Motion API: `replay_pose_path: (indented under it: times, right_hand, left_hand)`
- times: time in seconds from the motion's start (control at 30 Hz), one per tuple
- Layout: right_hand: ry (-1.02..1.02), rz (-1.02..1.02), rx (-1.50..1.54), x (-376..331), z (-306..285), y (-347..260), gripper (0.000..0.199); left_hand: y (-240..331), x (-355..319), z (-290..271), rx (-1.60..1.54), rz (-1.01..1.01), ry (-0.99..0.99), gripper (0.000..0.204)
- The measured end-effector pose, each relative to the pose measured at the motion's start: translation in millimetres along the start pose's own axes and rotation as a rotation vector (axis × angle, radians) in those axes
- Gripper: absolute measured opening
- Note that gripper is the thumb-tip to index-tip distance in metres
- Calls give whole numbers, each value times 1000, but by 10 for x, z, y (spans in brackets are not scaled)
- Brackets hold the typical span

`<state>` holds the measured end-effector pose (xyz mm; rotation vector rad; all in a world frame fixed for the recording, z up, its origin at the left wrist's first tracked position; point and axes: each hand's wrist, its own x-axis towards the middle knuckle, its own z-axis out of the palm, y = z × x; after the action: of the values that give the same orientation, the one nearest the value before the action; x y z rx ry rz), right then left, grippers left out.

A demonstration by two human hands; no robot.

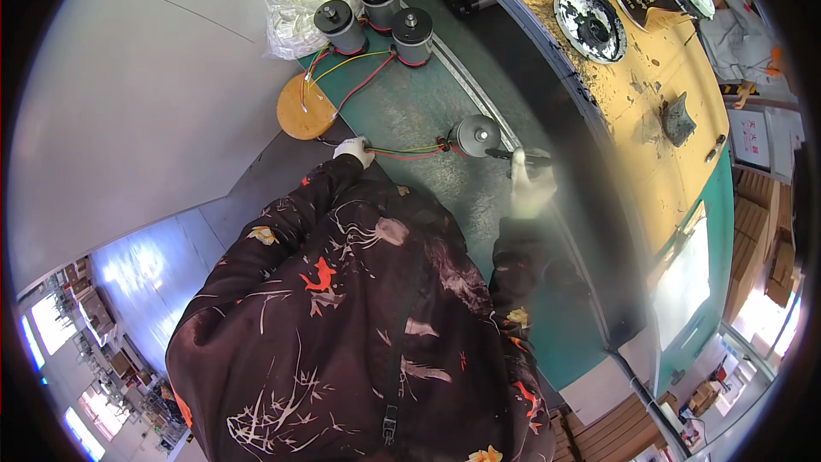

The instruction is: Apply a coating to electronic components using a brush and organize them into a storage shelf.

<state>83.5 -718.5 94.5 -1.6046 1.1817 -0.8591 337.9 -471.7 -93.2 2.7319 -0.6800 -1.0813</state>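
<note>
Both gloved: left hand (353,151) pinches motor (477,134) wires (410,151); right hand (528,184) blurred, grips dark tool (513,154), tip hidden.

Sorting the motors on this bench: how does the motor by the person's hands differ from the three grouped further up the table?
The near motor lies on its side alone, between the left hand on its wires and the right hand holding a dark tool. The three motors stand upright, shafts up, clustered beside a plastic bag. All are grey cylinders with coloured leads.

Left hand (353,151) pinches motor (476,133) wires (409,152); right hand (528,184) holds a dark tool (513,155)
</note>
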Motion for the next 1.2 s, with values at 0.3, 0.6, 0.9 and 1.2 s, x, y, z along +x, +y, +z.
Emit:
replay_pose_path:
  times: [0.3,0.6,0.9,1.2]
  right_hand:
    - [275,-8,159,-189,-240,-496,17]
    - [481,64,459,-189,-410,-752,21]
    - [391,147,476,-693,-277,-388,20]
    - [387,-270,264,510,-1126,-1258,21]
  left_hand:
    - [1249,-617,-736,275,630,191,75]
    - [2383,-830,-633,-92,789,349,83]
    - [1663,-291,-1168,-123,455,628,83]
    - [1405,278,-1950,-56,511,630,82]
